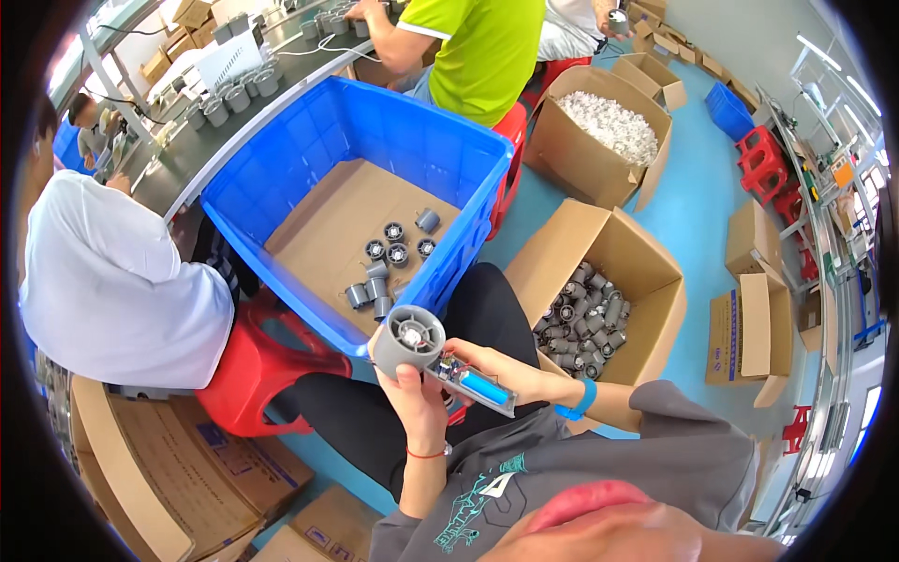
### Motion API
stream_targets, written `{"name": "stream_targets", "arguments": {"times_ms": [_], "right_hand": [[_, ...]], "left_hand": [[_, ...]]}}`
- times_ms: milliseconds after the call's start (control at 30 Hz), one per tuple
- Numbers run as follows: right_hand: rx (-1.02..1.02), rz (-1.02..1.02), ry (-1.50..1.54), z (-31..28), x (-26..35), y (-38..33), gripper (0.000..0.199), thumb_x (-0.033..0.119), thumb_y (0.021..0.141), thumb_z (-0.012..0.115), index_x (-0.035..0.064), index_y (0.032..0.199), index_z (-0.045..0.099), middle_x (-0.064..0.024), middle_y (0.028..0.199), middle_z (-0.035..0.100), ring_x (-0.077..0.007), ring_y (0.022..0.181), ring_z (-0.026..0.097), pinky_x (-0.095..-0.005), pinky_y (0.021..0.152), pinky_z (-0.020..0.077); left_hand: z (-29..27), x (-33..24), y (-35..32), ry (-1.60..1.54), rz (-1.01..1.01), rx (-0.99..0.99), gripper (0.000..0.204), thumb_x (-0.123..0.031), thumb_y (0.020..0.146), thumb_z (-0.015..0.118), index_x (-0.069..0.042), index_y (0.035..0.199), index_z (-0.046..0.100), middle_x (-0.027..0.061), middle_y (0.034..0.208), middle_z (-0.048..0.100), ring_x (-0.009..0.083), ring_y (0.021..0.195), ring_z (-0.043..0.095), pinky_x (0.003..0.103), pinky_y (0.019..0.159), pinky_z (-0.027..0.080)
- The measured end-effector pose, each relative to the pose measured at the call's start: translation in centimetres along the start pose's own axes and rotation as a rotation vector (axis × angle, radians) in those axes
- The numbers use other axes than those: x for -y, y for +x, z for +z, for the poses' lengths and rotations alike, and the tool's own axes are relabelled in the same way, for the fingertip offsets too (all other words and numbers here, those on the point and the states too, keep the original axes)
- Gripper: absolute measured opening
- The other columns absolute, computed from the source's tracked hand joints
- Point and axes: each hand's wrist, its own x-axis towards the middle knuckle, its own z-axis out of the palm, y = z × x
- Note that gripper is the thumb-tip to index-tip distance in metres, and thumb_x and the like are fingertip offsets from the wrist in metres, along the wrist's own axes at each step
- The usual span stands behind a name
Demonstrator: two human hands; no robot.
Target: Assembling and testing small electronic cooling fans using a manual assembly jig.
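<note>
My left hand [415,403] is closed around a grey round fan housing [408,339], its spoked open end facing up. Beside it my right hand [510,371] grips a grey handle shell [496,400] with a blue cylindrical battery [482,384] and a small wired circuit board in it. The handle's inner end meets the housing; whether the two are fastened cannot be told. Just past my hands, a large blue plastic crate [309,122] lined with cardboard holds several grey fan housings [397,255] in its near right corner.
To the right stands a cardboard box [646,253] of grey cylindrical parts; behind it, another box [571,164] holds white pieces. A person in white [122,281] sits on a red stool [272,375] at left. A person in yellow-green [478,56] works at the long bench [178,159].
</note>
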Motion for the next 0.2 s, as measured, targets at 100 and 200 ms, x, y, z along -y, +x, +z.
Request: {"name": "stream_targets", "arguments": {"times_ms": [100, 200], "right_hand": [[-0.044, 0.082, -0.027, 0.0, -0.3, -0.5, 0.059, 0.004, 0.092, 0.055, 0.0040, 0.145, 0.029, -0.0069, 0.108, 0.059, -0.0096, 0.095, 0.056, -0.0274, 0.079, 0.0482], [0.142, 0.196, -0.070, -3.1, -2.3, -1.4, 0.065, 0.009, 0.094, 0.056, 0.0051, 0.149, 0.022, -0.0073, 0.100, 0.060, -0.0106, 0.092, 0.059, -0.0271, 0.079, 0.0475]], "left_hand": [[-1.9, 1.2, 0.9, -0.020, 0.030, 0.099, 0.066, -0.058, 0.090, 0.054, -0.005, 0.130, 0.046, 0.0069, 0.110, 0.060, 0.0178, 0.101, 0.057, 0.034, 0.086, 0.047], [-1.9, 0.8, 2.2, 0.029, 0.073, 0.156, 0.075, -0.065, 0.089, 0.047, -0.005, 0.134, 0.043, 0.0109, 0.119, 0.060, 0.0240, 0.113, 0.057, 0.035, 0.098, 0.046]]}}
